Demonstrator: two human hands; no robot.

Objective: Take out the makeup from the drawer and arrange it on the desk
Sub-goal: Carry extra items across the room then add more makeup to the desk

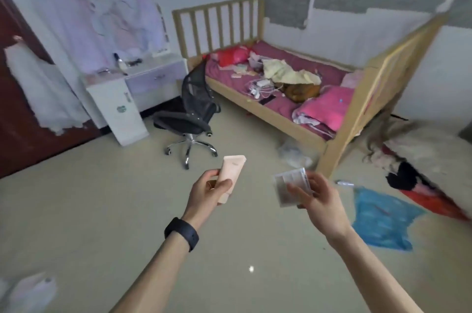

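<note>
Peach-pink plastic squeeze tube point(231, 177) stands almost upright in the left hand point(207, 192), flat crimped end on top and cap end at the bottom. The fingers point(213, 175) curl round its lower half and the thumb lies across its front. A black wristband point(181, 233) sits on that wrist.

The right hand point(321, 200) holds a small clear case point(291, 186), its thumb pressed on the near face and the other fingers behind. What is inside the case is too blurred to tell. Both hands are raised over the pale floor point(102, 210), a little apart from each other.

The white worktop point(153, 67) is well away, against the far wall on the left, with a lilac drawer point(155, 78) front under its top. A few small bottles point(122, 64) stand on it. A black office chair point(189, 118) sits just beside it, turned away. To the right runs a wooden-railed bed point(293, 131) strewn with cloth and cables. A crumpled blue bag point(383, 220) lies on the floor near the right forearm.
</note>
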